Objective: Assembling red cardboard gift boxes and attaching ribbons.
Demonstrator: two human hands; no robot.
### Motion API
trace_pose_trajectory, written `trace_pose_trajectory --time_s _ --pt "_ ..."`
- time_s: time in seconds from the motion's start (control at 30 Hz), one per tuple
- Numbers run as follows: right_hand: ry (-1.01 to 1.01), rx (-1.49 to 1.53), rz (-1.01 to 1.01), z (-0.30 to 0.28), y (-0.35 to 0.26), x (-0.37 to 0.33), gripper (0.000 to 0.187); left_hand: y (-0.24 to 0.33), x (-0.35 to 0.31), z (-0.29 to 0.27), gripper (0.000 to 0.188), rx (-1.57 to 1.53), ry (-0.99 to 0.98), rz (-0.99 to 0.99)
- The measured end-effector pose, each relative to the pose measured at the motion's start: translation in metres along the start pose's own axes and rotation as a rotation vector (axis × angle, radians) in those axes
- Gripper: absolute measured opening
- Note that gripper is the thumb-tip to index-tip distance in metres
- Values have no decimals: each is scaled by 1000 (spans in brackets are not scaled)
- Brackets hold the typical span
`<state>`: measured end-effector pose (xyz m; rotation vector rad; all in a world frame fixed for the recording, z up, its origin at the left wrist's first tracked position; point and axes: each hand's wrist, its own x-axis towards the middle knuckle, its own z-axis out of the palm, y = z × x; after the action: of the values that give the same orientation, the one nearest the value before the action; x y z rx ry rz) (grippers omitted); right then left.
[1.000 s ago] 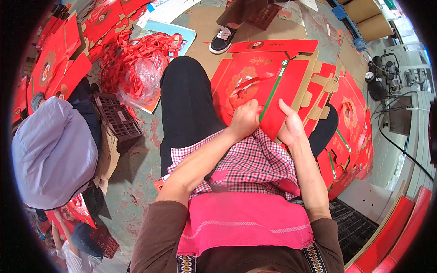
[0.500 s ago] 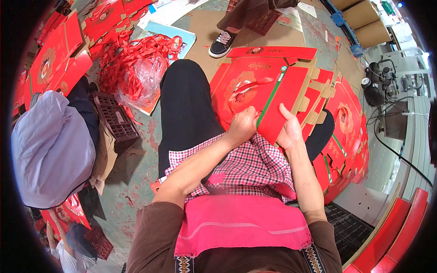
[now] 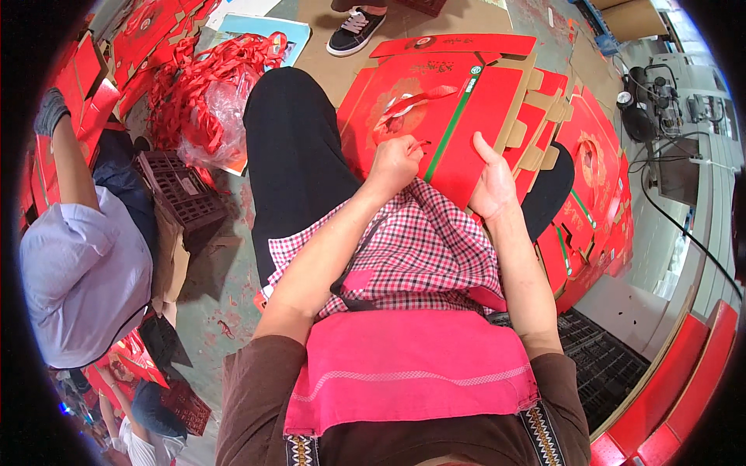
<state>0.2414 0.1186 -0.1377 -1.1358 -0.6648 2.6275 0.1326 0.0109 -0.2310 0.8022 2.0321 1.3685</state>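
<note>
A flattened red gift box [image 3: 404, 101] with a green stripe and a ribbon loop lies tilted across my lap. My left hand [image 3: 398, 161] is closed in a pinch near the box's lower left part, beside the oval slot. A short end of red ribbon [image 3: 424, 144] sticks out from between its fingers. Another length of ribbon [image 3: 431, 95] crosses the slot. My right hand [image 3: 494, 185] grips the box's near right edge, thumb on top; its fingers are mostly hidden underneath. Several more flat boxes with tan flaps [image 3: 536, 155] lie stacked under this one.
A heap of red ribbons [image 3: 210, 97] with clear plastic lies on the left. Beside it stand a dark crate [image 3: 183, 194] and a co-worker in a light shirt [image 3: 85, 272]. More red boxes [image 3: 594, 186] pile up to the right. A shoe [image 3: 356, 31] is ahead.
My left hand has drawn up and left, away from the green stripe, with a ribbon end now showing. My right hand keeps its hold. The co-worker's gloved hand has come into view.
</note>
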Motion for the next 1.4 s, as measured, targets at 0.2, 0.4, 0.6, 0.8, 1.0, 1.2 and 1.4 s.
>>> trace_pose_trajectory --time_s 0.2,0.4,0.6,0.8,1.0,1.2,1.4 --pt "-7 -22 42 7 2 -3 47 3 4 -6 13 165 -51 150" --pt "-30 -104 34 8 6 -2 47 25 8 -15 10 433 -200 467" --pt "-86 -104 4 13 10 -2 46 26 11 -15 11 425 -275 437" --pt "-107 96 -75 20 12 -7 59 28 5 -20 22 141 -52 72" --pt "-58 221 16 0 12 0 44 15 3 -15 19 270 -174 150" --pt "62 -13 104 -8 17 11 26 11 5 -8 18 342 -201 130" --pt "82 -60 95 1 24 19 19 10 0 -7 19 223 -179 44"
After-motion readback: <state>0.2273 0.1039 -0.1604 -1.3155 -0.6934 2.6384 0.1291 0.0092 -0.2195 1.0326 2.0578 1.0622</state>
